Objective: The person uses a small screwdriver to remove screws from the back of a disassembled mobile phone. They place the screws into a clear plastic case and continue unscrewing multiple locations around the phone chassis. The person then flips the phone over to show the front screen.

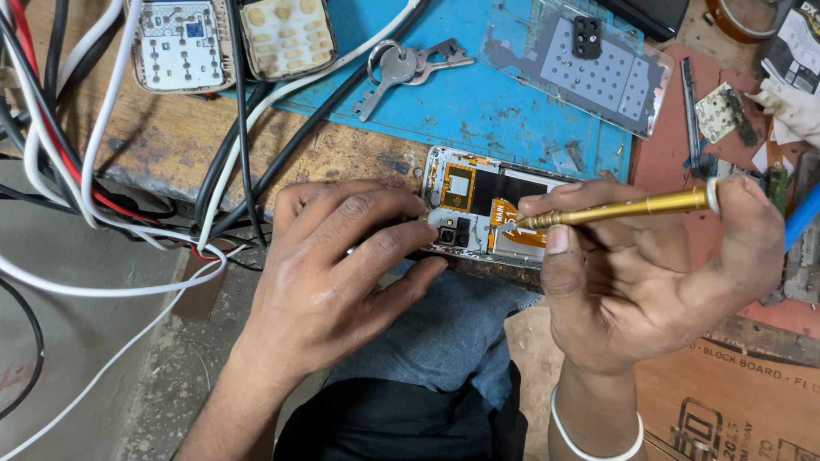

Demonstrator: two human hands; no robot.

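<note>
We see an opened phone [487, 205] with bare metal frame, glossy black shielding and an orange flex strip; a brass-coloured metal screwdriver [623, 207], shiny and knurled near the tip; a blue rubbery mat [478, 102], matt and scuffed; a worn rough wooden bench [154, 145]; shiny steel keys [401, 68]; a clear plastic phone back [581, 72]; smooth plastic-coated cables [85, 171]; and matt denim [444, 333]

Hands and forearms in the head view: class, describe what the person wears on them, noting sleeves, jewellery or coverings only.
Both forearms are bare, with no sleeves in view. The left hand has no glove, ring or watch that shows. The right hand is also ungloved; a thin white bangle circles its wrist. Nails are short and unpainted. No tape or markings are visible.
</note>
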